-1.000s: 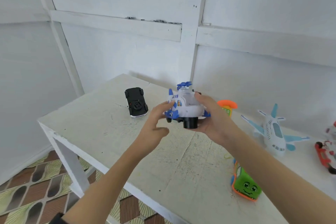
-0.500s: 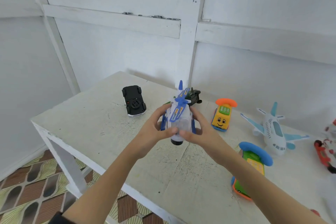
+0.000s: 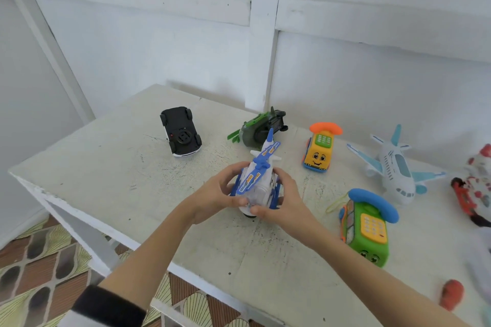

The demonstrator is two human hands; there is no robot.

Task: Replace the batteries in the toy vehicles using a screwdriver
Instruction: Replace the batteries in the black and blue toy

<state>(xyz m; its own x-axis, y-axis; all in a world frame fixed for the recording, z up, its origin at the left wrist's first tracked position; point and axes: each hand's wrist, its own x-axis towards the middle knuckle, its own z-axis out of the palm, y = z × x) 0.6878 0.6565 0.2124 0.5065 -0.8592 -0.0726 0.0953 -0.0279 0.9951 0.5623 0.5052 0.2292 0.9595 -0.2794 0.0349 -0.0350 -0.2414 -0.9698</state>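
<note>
Here, I am holding a blue-and-white helicopter [image 3: 259,183] in both hands above the middle of the white table [image 3: 106,156]. My left hand [image 3: 215,195] curls round its left side; my right hand [image 3: 285,202] curls round its right side, and both thumbs pinch the near end. Its blue rotor [image 3: 261,167] faces up toward me, so the underside is hidden — I cannot see a battery cover or screw.

Other toys lie on the table: a black car [image 3: 180,131], belly up, at 11 o'clock from the helicopter, a green toy [image 3: 261,126] at 12, a yellow phone [image 3: 318,147] at 1, a plane [image 3: 394,167] at 3, and a green phone [image 3: 368,227] at 4.

To do this step well, I judge I should roll the helicopter over, gripping the body rather than the thin rotor, and set it down steady before unscrewing. A red handle [image 3: 451,295] at 5 o'clock may be the screwdriver — too blurred to tell.
</note>
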